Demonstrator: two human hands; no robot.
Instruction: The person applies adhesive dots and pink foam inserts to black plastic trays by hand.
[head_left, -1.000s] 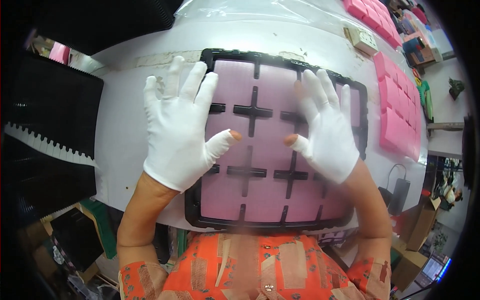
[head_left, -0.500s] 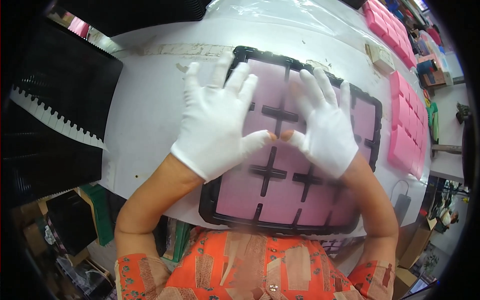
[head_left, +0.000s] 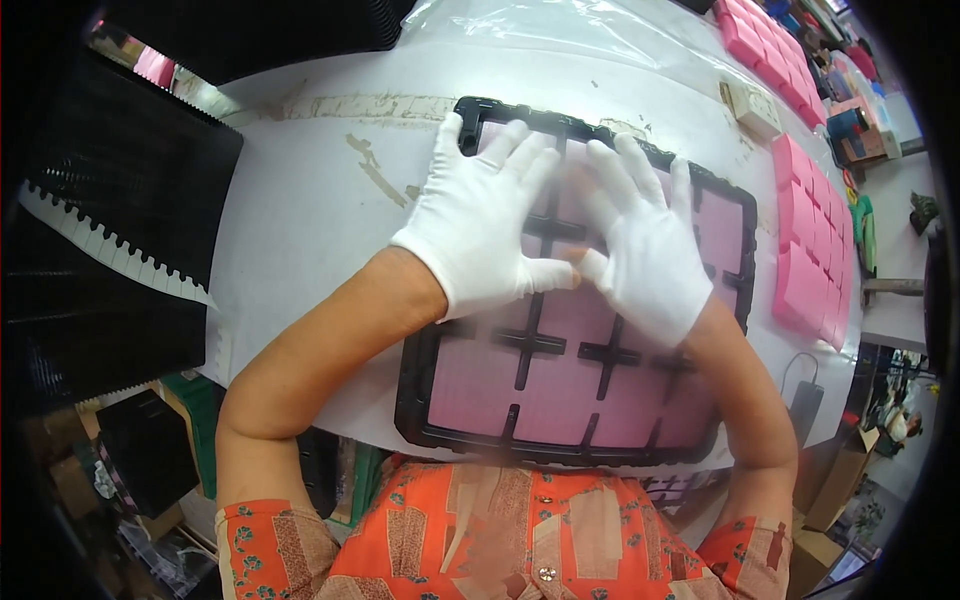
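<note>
A black plastic tray (head_left: 425, 432) lies on the white table, its divided cells filled with pink foam pads (head_left: 563, 403). Over its left part rests my left hand (head_left: 490, 220), in a white glove, palm down with fingers spread. My right hand (head_left: 650, 255), gloved the same way, lies over the tray's middle and right with fingers stretched out. The two bare thumb tips nearly meet above the tray's centre. Neither hand grips anything; both hide part of the tray's upper half.
Tall stacks of black trays (head_left: 120, 200) stand at the left, with another black stack (head_left: 290, 35) at the back. Pink foam blocks (head_left: 812, 240) lie along the right edge, near a small white box (head_left: 752, 110). Clear plastic film (head_left: 540, 40) covers the far table.
My left hand has moved right, further over the tray and closer to my right hand. The right hand has hardly moved, and the tray has shifted very slightly left.
</note>
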